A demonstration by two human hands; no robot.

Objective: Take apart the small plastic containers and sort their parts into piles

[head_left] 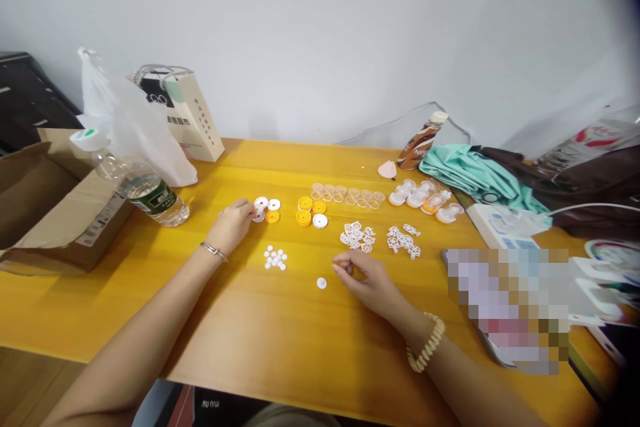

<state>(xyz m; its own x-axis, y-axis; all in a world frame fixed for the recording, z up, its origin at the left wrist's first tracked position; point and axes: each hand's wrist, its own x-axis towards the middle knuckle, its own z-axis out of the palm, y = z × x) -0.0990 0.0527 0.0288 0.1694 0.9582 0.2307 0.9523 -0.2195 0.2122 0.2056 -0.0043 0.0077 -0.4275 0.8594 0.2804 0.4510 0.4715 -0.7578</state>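
Observation:
My left hand (pixel 233 223) reaches to a small group of round discs, its fingertips closed on the edge of a white disc (pixel 259 216). Beside that disc lie two more white discs (pixel 273 204) and a yellow disc (pixel 272 217). Over the table, my right hand (pixel 367 280) is loosely curled, thumb and forefinger slightly apart with nothing visible between them. A small white round piece with a raised centre (pixel 321 283) lies just left of it. Several small white caps (pixel 275 257) are scattered between my hands.
Farther back are yellow and white discs (pixel 304 217), clear cups (pixel 351 197), white cutout pieces (pixel 356 236) and assembled domed pieces (pixel 417 195). At left stand a water bottle (pixel 150 190), an open cardboard box (pixel 95 217) and bags. A phone (pixel 493 347) lies at right.

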